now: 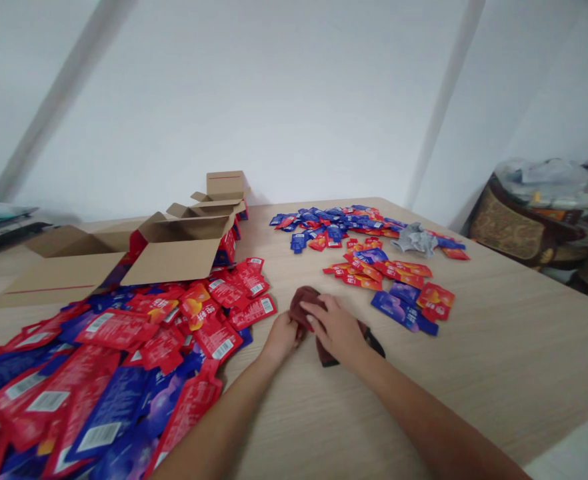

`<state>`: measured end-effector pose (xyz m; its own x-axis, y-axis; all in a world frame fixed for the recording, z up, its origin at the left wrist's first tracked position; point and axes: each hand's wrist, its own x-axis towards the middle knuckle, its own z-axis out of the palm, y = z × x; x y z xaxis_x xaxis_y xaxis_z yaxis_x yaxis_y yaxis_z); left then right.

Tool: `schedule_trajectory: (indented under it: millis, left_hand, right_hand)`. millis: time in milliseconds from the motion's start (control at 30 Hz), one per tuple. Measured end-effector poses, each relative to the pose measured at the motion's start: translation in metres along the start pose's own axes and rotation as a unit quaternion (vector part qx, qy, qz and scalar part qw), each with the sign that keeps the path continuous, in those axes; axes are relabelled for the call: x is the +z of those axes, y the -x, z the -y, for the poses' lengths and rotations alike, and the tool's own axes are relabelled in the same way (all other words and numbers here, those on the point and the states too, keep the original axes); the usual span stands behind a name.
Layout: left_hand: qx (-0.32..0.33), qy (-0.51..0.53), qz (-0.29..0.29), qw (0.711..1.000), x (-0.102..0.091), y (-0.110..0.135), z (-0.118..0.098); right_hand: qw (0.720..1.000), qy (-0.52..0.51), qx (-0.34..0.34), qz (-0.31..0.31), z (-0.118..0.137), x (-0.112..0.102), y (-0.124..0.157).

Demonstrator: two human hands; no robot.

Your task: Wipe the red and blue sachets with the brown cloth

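Over the wooden table, both hands are on a dark reddish-brown cloth item [304, 297] with a black edge; whether it is a pouch or a plain cloth I cannot tell. My left hand [281, 337] has its fingers curled around the near left side of it. My right hand [338, 329] lies over the top with fingers bent onto the fabric, and part of the item sticks out below the palm. A bit of red shows under the right fingertips, too small to name. Closest on the right are red and purple sachets [404, 308]; red sachets [251, 311] lie to the left.
A big heap of red and blue sachets [119, 360] covers the left front. Several open cardboard boxes [174, 260] stand behind it. More sachets [334, 223] spread along the back, beside a crumpled silver wrapper [416, 240]. A patterned chair [507, 220] stands at right.
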<state>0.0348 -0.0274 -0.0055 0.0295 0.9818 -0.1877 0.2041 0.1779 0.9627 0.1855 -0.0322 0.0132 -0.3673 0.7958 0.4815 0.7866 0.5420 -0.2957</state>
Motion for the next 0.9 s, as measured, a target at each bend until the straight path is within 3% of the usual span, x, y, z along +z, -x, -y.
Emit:
schedule_trajectory:
  millis: [67,167,333,500,633,767,900]
  left_hand:
    - [-0.029,0.016,0.017,0.999,0.0,0.002,-0.001]
    - [-0.023,0.009,0.028,0.999,-0.002,0.002,0.001]
    - [-0.014,0.054,0.03,0.998,-0.001,0.002,0.007]
    - [-0.007,0.113,0.016,0.993,-0.014,0.0,-0.002]
    - [0.072,0.231,-0.103,0.965,-0.046,-0.009,-0.013]
    - [0.161,0.361,-0.262,0.88,-0.082,-0.019,-0.014]
    - [0.206,0.41,-0.348,0.817,-0.109,-0.023,-0.01]
  right_hand:
    - [0.997,0.049,-0.002,0.059,0.011,0.008,0.001]
    - [0.988,0.11,0.045,0.098,0.004,0.016,-0.003]
    - [0.965,0.164,0.156,0.129,-0.03,0.012,-0.013]
    - [0.963,0.169,0.171,0.119,-0.038,0.007,-0.012]
    - [0.97,0.147,0.16,0.107,-0.036,0.006,-0.009]
    - [0.974,0.147,0.152,0.08,-0.038,0.007,-0.007]
    - [0.975,0.151,0.143,0.078,-0.04,0.008,-0.007]
